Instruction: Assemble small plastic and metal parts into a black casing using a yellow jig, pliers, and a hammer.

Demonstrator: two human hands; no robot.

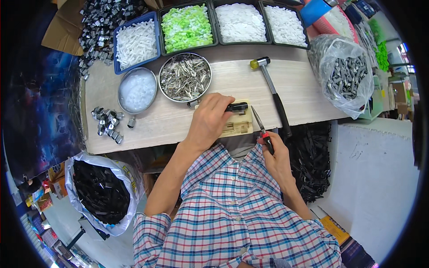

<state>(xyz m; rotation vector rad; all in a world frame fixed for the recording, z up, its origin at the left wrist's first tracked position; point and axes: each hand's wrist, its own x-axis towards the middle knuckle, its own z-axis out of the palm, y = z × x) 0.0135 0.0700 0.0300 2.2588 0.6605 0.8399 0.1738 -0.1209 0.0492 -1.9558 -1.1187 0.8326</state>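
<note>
Small-parts assembly workshop. Wooden surface point(304, 96) carries trays of white point(240, 22) and green plastic pieces point(187, 27), a round pan of metal pins point(185, 77) and a mallet point(273, 91). Bulk bags of black parts point(99, 190) and grey parts point(346, 76) sit alongside, plus cardboard boxes point(62, 29). Piecework bench setup, not a home.

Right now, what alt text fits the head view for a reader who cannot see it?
A person's left hand presses a small black part onto a wooden block on a pale workbench, while the right hand holds a red-marked pointed tool. Trays of small parts and a mallet lie beyond.
</note>
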